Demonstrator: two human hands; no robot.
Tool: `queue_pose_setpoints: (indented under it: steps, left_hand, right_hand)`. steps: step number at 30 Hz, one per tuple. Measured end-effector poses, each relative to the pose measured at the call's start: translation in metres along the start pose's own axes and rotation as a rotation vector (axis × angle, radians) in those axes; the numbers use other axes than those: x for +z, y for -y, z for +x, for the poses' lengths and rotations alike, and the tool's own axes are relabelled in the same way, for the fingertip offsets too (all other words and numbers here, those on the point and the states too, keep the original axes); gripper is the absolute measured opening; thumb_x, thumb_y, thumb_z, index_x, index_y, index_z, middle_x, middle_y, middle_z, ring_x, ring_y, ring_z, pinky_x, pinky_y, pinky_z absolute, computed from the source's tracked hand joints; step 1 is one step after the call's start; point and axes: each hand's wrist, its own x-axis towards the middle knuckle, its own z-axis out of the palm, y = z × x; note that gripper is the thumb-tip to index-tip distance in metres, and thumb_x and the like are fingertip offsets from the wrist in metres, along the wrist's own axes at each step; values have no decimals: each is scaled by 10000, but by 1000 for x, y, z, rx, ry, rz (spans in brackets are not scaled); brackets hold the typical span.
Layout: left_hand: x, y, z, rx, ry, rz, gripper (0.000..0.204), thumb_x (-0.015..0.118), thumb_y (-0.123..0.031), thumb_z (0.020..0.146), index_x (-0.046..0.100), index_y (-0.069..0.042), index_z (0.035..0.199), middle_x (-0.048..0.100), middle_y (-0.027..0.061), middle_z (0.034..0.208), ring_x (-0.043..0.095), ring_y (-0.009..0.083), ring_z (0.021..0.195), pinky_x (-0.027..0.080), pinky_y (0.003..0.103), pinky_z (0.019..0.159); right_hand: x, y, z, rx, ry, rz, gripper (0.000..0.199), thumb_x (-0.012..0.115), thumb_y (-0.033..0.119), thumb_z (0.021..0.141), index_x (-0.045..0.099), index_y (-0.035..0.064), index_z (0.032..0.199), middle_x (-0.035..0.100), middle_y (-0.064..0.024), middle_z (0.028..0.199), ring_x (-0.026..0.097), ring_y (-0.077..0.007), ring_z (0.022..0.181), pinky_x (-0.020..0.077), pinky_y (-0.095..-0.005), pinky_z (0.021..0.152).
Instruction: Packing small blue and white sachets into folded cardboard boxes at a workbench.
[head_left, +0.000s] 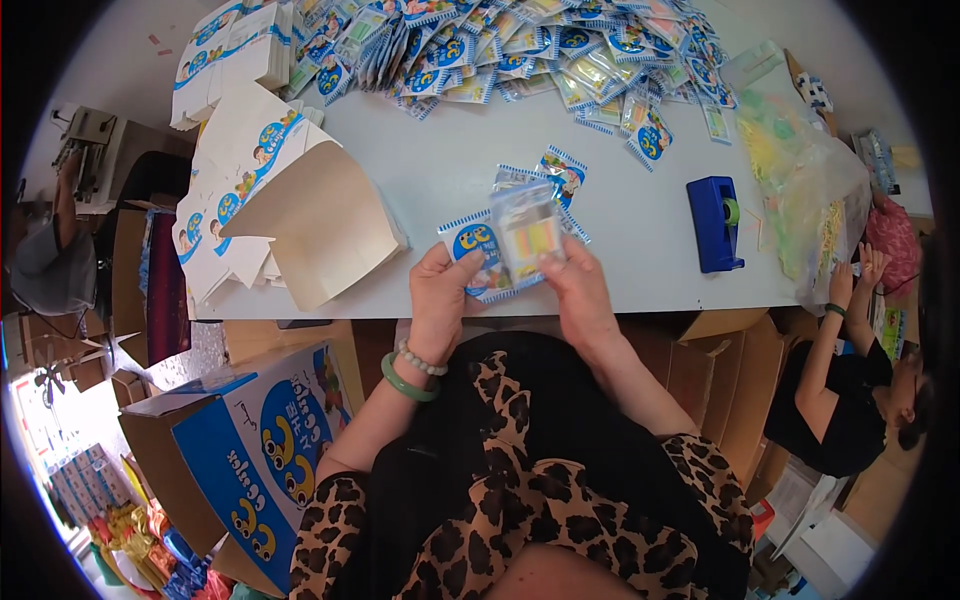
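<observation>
Near the table's front edge, my left hand (437,288) is closed on a small blue-and-white packet (476,268), thumb on its face. My right hand (584,296) pinches another packet (529,236), whose clear side shows coloured strips. The two packets overlap between my hands. Just beyond them, a few more packets (564,170) lie on the white table (430,160). To the left stands a partly folded paper box (325,225), its pale inside facing me. Under it are printed flat cartons (215,220). A blue tape dispenser (708,225) sits to the right.
Many packets (520,50) are heaped along the far side, beside stacked cartons (235,55). A clear plastic bag (800,190) covers the right end. Below the table's left edge stands a large blue-and-white cardboard box (250,440). Co-workers sit at right (835,400) and far left (55,265).
</observation>
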Motion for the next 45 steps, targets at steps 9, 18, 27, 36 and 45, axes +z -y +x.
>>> queue_pose_setpoints:
  steps: [9,18,27,36,45]
  left_hand:
    - [-13,30,4,104,130,97,183,549,-130,946,665,-12,1024,663,16,925,607,76,826,492,218,695]
    - [-7,5,7,-144,111,-376,276,594,-82,909,540,33,1154,651,129,1052,648,233,987,555,388,866]
    - [-14,17,14,-217,55,-360,313,582,-63,918,501,-10,1216,611,103,1143,623,218,1033,544,374,883]
    - [-17,17,14,-191,26,-305,286,576,-30,901,531,-9,1183,628,90,1121,628,207,1007,534,363,881]
    - [-13,17,13,-145,-54,-332,245,556,-41,914,543,-15,1156,644,106,1088,656,226,963,562,382,839]
  right_hand:
    - [5,-22,2,-17,-115,32,227,597,5,847,555,22,1070,603,-53,1034,561,-114,943,457,-278,848]
    - [-3,14,35,-250,54,-1405,358,624,-4,780,568,67,1127,622,-89,1135,624,-260,948,469,-341,868]
    - [-4,47,104,-689,505,-1909,327,615,15,706,608,97,1023,428,-102,1405,265,-300,1394,231,-525,1118]
    - [-11,48,51,-369,429,-1822,174,565,-6,734,565,53,898,577,-94,1025,528,-299,1038,343,-446,1023]
    - [-19,47,34,-294,127,-1356,221,638,51,742,530,45,935,596,-120,971,577,-313,903,454,-400,872]
